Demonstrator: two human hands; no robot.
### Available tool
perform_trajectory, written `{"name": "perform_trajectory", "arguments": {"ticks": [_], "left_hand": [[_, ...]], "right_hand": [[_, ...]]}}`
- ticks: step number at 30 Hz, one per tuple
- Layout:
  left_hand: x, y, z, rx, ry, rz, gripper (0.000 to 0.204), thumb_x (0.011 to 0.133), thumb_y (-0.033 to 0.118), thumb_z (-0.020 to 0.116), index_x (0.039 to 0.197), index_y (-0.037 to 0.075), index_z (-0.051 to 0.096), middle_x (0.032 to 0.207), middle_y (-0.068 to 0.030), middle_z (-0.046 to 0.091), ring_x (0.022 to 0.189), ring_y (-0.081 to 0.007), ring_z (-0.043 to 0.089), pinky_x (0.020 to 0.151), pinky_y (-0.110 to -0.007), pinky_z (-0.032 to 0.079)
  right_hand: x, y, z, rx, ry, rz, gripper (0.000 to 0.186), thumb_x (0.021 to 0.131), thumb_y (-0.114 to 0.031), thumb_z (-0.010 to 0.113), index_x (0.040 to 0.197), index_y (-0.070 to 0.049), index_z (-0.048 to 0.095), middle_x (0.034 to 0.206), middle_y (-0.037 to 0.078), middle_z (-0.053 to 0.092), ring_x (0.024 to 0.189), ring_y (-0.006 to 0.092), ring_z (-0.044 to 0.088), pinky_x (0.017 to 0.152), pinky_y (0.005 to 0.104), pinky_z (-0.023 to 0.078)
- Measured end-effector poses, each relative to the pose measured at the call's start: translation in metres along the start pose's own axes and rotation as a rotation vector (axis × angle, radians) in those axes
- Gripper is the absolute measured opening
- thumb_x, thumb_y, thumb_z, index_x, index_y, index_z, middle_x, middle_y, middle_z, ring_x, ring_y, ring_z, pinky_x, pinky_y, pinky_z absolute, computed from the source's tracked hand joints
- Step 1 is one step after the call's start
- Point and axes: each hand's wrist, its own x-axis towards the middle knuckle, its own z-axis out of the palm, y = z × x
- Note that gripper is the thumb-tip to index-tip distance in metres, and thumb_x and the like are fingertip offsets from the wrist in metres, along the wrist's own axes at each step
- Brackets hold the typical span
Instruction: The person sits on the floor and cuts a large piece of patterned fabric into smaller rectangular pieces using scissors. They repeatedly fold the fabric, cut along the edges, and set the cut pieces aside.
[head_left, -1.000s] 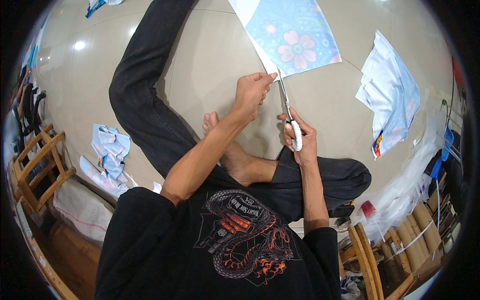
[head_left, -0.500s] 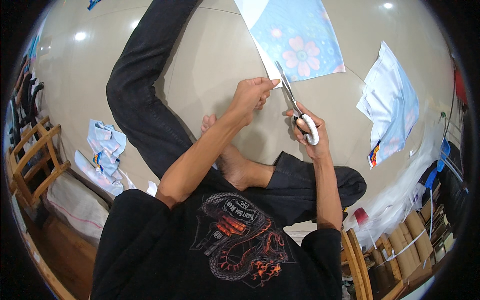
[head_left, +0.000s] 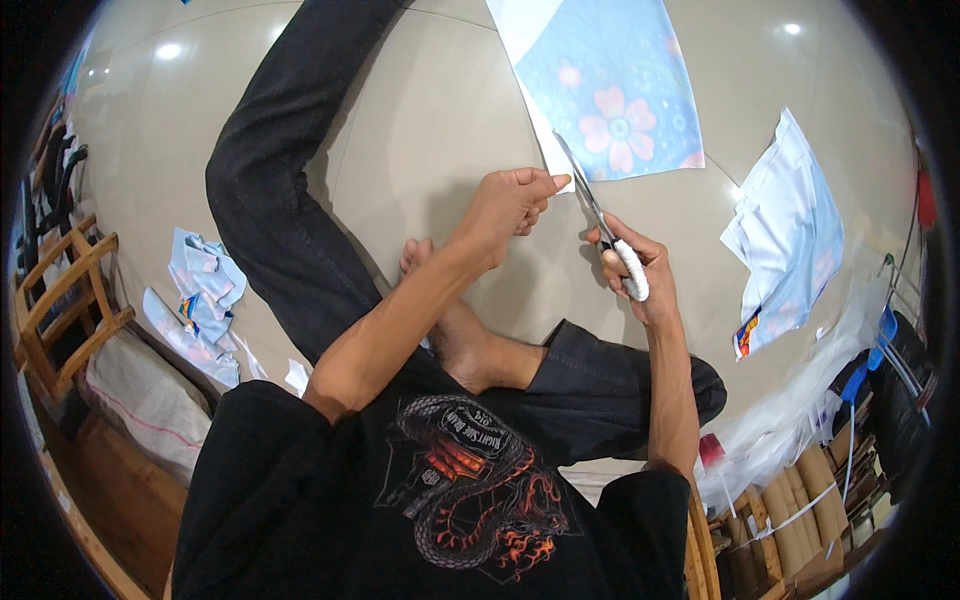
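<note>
A light-blue fabric piece (head_left: 660, 80) with pink flowers and a white border lies on the floor ahead of me. My left hand (head_left: 508, 212) is closed, thumb and forefinger pinching the near corner of its white strip. In my right hand (head_left: 645, 275) is a pair of scissors (head_left: 634, 270) with a handle loop wrapped in white. Their metal blades point away from me along the line between the white strip and the blue printed part. The blades look nearly together, one over the cloth.
Folded blue and white cloth (head_left: 790, 235) lies on the floor at right, crumpled cloth pieces (head_left: 207, 280) at left. My outstretched leg (head_left: 265, 180) and folded leg flank the work. Wooden frames (head_left: 75, 310) and a sack (head_left: 145, 400) stand left; clear plastic (head_left: 790, 405) and cardboard rolls (head_left: 810, 500) lie right.
The scissor blades have drawn closer together at the fabric edge. The whole view has shifted slightly; both hands keep their holds.
</note>
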Motion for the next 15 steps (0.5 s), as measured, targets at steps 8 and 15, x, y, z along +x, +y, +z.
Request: {"name": "perform_trajectory", "arguments": {"ticks": [8, 15], "left_hand": [[0.001, 0.0, -0.001, -0.007, 0.001, -0.003, 0.025, 0.095, 0.027, 0.079, 0.085, 0.01, 0.065, 0.059, 0.0084, 0.046, 0.048, -0.0025, 0.032, 0.046, -0.021, 0.022], [-0.001, 0.002, 0.0, -0.007, 0.015, -0.018, 0.022, 0.095, 0.026, 0.078, 0.087, 0.009, 0.067, 0.059, 0.0094, 0.044, 0.049, -0.0022, 0.031, 0.047, -0.022, 0.022]], "right_hand": [[0.001, -0.014, 0.009, -0.138, 0.053, 0.065, 0.057, 0.089, 0.003, 0.077, 0.144, -0.003, 0.061, 0.113, 0.014, 0.074, 0.055, 0.0045, 0.05, 0.045, 0.02, 0.038], [0.021, -0.018, 0.021, 0.021, 0.02, -0.015, 0.055, 0.089, -0.002, 0.076, 0.142, -0.002, 0.063, 0.11, 0.013, 0.075, 0.055, 0.0056, 0.051, 0.045, 0.0189, 0.036]]}}
